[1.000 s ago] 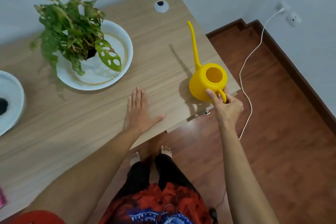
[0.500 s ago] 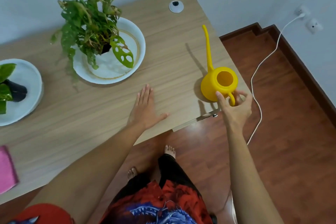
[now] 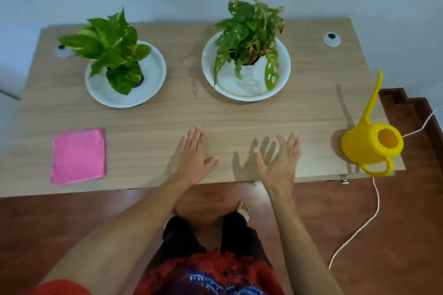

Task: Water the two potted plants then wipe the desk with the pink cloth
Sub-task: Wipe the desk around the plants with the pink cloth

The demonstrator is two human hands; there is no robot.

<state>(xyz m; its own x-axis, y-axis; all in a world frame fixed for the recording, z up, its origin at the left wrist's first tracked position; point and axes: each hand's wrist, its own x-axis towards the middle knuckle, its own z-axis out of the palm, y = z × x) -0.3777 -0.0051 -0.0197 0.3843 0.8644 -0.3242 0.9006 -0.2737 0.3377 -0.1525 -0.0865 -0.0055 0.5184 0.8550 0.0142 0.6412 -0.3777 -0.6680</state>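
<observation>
on the desk (image 3: pixel 239 117) two plants (image 3: pixel 112 48) (image 3: pixel 249 29) stand side by side in dishes (image 3: pixel 153 84) (image 3: pixel 280 79) toward the back, the cloth (image 3: pixel 78 156) lies front left, the can (image 3: pixel 370 145) sits at the front right corner, and both hands (image 3: pixel 193 159) (image 3: pixel 281 160) are between cloth and can.

**Inspector:** What could not be verified?

**Assistant:** The left plant's pot (image 3: pixel 137 80) is mostly hidden under leaves; only a dark sliver shows. The right plant's pot (image 3: pixel 249 61) is likewise screened by foliage. A grey disc (image 3: pixel 62 51) at ten o'clock on the counter (image 3: pixel 155 122) is partly covered by a leaf.

**Inspector:** Edges?

**Assistant:** The white cable (image 3: pixel 374 201) leaves frame at three o'clock. One foot lies under the counter edge.
</observation>
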